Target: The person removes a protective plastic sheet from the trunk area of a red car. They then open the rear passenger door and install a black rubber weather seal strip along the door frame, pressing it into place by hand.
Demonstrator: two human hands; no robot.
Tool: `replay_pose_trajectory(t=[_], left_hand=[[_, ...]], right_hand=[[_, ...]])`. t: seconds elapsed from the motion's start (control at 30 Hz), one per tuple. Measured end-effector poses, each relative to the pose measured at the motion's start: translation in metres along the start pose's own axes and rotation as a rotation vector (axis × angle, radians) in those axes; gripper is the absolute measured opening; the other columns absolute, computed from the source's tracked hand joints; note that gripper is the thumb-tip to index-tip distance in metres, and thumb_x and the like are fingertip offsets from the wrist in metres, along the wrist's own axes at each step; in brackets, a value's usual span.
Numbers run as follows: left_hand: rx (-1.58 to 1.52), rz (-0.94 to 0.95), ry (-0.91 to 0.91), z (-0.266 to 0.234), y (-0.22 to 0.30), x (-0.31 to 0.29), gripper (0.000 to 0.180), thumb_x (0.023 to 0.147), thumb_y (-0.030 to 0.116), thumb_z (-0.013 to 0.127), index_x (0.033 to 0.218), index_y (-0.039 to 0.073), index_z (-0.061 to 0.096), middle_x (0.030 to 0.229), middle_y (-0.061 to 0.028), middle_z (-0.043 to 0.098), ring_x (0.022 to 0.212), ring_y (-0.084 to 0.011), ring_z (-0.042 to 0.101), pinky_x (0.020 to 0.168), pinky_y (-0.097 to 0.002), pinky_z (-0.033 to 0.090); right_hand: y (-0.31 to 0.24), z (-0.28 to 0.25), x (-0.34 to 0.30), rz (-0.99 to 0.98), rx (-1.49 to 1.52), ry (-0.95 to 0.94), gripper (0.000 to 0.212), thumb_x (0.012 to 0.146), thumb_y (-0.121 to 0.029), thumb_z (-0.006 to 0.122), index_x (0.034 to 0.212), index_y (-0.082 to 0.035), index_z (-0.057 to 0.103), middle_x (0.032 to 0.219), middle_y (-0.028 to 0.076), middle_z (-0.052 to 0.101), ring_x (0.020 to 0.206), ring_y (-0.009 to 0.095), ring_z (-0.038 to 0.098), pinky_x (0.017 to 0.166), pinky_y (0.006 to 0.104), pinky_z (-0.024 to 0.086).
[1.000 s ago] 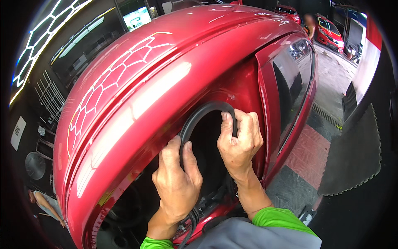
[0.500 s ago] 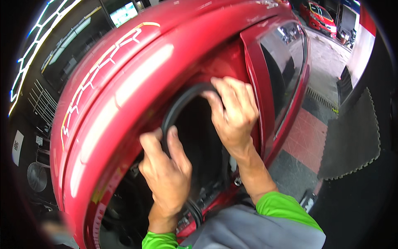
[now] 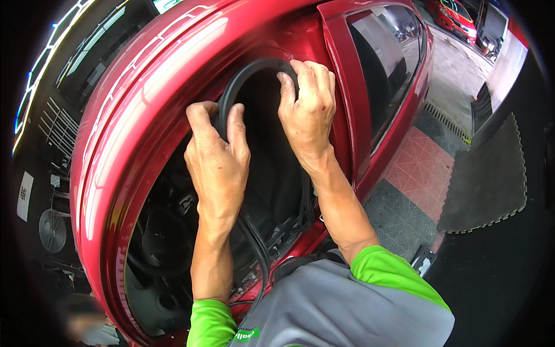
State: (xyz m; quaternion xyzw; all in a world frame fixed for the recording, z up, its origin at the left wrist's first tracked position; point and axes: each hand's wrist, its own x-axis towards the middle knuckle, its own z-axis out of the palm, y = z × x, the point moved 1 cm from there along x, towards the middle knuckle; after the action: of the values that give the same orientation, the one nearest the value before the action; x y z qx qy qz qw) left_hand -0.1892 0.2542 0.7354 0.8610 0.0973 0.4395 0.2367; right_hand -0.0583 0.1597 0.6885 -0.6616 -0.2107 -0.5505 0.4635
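A black rubber door seal arches between my two hands, in front of the open doorway of a red car. My left hand pinches its left side between thumb and fingers. At the right end of the arch, my right hand grips it the same way, close to the upper rear corner of the door opening. More of the strip hangs in a loop below, past my left forearm toward the sill. Whether the arch is seated on the door flange cannot be made out.
The rear door with its dark window stands right of my hands. Inside the car is a dark steering wheel. A grey mat lies at right beside red and grey floor tiles. A fan stands at far left.
Both hands have moved up and away from me, with the seal still in their grip. The view has shifted, showing more of the car's interior and the hanging strip.
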Motion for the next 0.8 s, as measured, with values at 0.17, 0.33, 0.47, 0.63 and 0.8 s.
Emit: replay_pose_trajectory(t=[0.17, 0.33, 0.47, 0.63, 0.8], left_hand=[[-0.088, -0.112, -0.016, -0.020, -0.016, -0.044, 0.055, 0.091, 0.011, 0.074, 0.136, -0.002, 0.046, 0.115, -0.0230, 0.065, 0.101, -0.0267, 0.069, 0.088, -0.0376, 0.054], [-0.026, -0.074, 0.090, -0.040, -0.040, -0.072, 0.040, 0.094, 0.007, 0.073, 0.129, -0.003, 0.056, 0.105, -0.0149, 0.066, 0.088, -0.0212, 0.069, 0.079, -0.0356, 0.056], [0.202, 0.202, 0.276, -0.054, -0.031, -0.049, 0.027, 0.098, 0.009, 0.068, 0.121, -0.004, 0.061, 0.096, -0.0201, 0.072, 0.079, -0.0319, 0.073, 0.072, -0.0399, 0.056], [0.202, 0.021, 0.157, -0.060, -0.021, -0.043, 0.020, 0.099, 0.011, 0.067, 0.111, -0.003, 0.060, 0.092, -0.0247, 0.071, 0.085, -0.0395, 0.072, 0.073, -0.0432, 0.055], [0.195, -0.019, 0.240, -0.059, -0.009, -0.032, 0.025, 0.096, 0.013, 0.072, 0.105, -0.002, 0.054, 0.081, -0.0249, 0.066, 0.077, -0.0411, 0.070, 0.068, -0.0456, 0.053]], right_hand=[[0.001, -0.006, 0.009, 0.037, 0.013, -0.041, 0.027, 0.085, -0.013, 0.080, 0.108, -0.002, 0.070, 0.101, 0.012, 0.065, 0.094, 0.032, 0.062, 0.079, 0.0423, 0.053], [-0.010, -0.004, 0.015, 0.018, -0.058, -0.045, 0.035, 0.082, -0.029, 0.084, 0.107, -0.008, 0.072, 0.098, 0.007, 0.064, 0.090, 0.029, 0.061, 0.070, 0.0416, 0.053], [-0.008, -0.004, 0.019, -0.004, -0.114, -0.059, 0.041, 0.078, -0.038, 0.085, 0.106, -0.011, 0.072, 0.096, 0.004, 0.063, 0.086, 0.027, 0.060, 0.065, 0.0408, 0.053], [-0.015, -0.006, 0.013, -0.028, -0.095, -0.045, 0.054, 0.075, -0.053, 0.083, 0.102, -0.009, 0.069, 0.098, 0.005, 0.063, 0.087, 0.028, 0.060, 0.066, 0.0420, 0.052], [-0.010, 0.004, 0.017, 0.018, -0.089, -0.060, 0.067, 0.071, -0.066, 0.080, 0.101, -0.007, 0.067, 0.100, 0.007, 0.063, 0.090, 0.029, 0.060, 0.069, 0.0426, 0.052]])
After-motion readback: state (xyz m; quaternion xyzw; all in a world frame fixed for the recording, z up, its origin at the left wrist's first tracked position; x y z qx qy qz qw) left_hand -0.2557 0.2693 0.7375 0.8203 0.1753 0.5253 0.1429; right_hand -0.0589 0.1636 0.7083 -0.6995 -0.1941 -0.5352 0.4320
